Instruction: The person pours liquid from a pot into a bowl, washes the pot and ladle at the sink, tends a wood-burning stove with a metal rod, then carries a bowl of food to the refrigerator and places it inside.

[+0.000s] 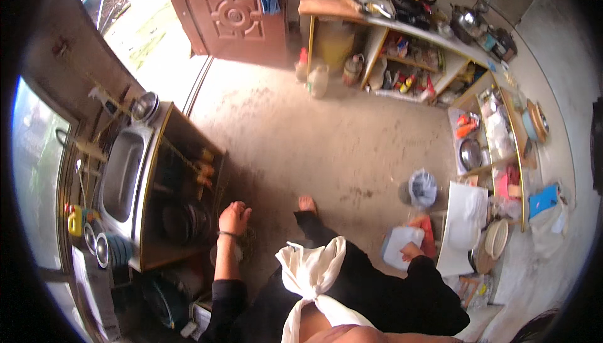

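Observation:
My left hand, with a dark band at the wrist, hangs beside the sink cabinet; its fingers are loosely curled and nothing shows in them. On the other side, my right hand has its fingers curled in front of a whitish plastic container. Whether it grips that container is not clear. A red object lies just behind the hand. One bare foot shows on the floor below me, and a knotted cream cloth hangs at my chest.
A steel sink tops the left cabinet, with stacked bowls near it. A lined waste bin stands on the floor at right, by a white table. Shelves and a counter line the far side. A brown door stands ajar; jugs are near it.

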Motion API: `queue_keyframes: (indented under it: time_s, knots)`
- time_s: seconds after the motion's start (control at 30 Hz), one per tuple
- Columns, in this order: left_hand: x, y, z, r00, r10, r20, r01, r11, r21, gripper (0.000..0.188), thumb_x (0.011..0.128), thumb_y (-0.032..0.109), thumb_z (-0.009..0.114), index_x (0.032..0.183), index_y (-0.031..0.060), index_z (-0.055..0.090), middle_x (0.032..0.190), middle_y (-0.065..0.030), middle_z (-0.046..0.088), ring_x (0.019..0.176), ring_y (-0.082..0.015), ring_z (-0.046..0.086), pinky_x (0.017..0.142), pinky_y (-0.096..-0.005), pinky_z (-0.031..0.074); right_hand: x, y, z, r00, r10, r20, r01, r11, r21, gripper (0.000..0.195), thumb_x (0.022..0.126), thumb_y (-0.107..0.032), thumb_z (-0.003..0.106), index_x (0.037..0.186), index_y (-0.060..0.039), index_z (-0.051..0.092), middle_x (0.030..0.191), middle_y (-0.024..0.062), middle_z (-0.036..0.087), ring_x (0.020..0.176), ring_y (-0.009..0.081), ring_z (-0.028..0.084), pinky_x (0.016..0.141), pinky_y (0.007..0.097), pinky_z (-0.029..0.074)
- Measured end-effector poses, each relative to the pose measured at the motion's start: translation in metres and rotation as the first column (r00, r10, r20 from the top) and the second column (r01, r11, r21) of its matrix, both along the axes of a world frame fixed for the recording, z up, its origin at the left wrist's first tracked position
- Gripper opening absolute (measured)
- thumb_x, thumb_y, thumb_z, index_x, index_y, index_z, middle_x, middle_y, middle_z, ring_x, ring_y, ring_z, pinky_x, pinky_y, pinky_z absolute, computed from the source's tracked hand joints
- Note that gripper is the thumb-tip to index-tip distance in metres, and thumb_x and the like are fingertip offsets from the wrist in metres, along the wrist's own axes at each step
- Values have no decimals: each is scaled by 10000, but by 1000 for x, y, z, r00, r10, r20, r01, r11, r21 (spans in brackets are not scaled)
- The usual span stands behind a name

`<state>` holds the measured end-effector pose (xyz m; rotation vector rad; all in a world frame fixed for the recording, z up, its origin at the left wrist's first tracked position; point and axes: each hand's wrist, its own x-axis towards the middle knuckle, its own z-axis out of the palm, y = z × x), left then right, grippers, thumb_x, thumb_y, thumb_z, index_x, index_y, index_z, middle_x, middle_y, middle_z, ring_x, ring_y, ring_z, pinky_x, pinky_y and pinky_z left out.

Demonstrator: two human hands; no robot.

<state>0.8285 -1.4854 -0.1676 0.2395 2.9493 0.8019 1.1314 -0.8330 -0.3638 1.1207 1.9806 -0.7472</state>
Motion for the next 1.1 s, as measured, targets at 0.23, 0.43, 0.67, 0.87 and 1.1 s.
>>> queue_keyframes:
  time_s: [0.23, 0.43, 0.67, 0.87, 1.1]
  knots:
    - [-131, 25, 6, 920, -5, 392, -52, 990, 133, 324, 808, 339, 651, 956, 53, 617, 886, -139, 644, 838, -317, 623, 714, -391, 498, -448, -120, 32, 603, 675, -425, -617, 733, 287, 261, 827, -318, 537, 851, -84, 652, 882, 159, 640, 868, 362, 598, 716, 458, 477]
    - [-229, -46, -29, 915, 48, 400, -1, 993, -118, 355, 808, 401, 605, 831, 47, 628, 820, -166, 627, 812, -350, 605, 700, -438, 485, -744, -279, 149, 454, 615, -645, -690, 701, 183, 246, 848, -296, 553, 986, -121, 656, 943, 128, 664, 900, 285, 629, 774, 392, 488]
    - [-439, -74, -58, 921, 65, 384, -6, 988, -153, 373, 805, 426, 610, 906, 67, 606, 889, -152, 623, 880, -338, 599, 747, -423, 489, -890, -314, 137, 443, 649, -618, -725, 665, 179, 236, 816, -301, 564, 971, -152, 664, 932, 118, 662, 895, 306, 623, 780, 413, 487]
    - [-635, -23, -24, 970, -125, 207, 118, 992, 46, 342, 809, 337, 645, 988, 51, 584, 891, -131, 656, 841, -282, 636, 727, -380, 503, -939, -150, 92, 702, 22, -712, -37, 999, -5, 67, 820, -79, 574, 819, -51, 635, 668, 46, 631, 539, 139, 629, 502, 280, 487]
    - [-762, 14, -8, 962, -196, 192, 207, 978, -37, 311, 816, 305, 645, 990, 56, 580, 912, -128, 655, 835, -283, 639, 717, -384, 503, -1057, 5, 165, 252, -633, -732, 568, 710, -418, 121, 859, -115, 560, 952, -46, 596, 763, 67, 629, 614, 191, 645, 524, 310, 530]
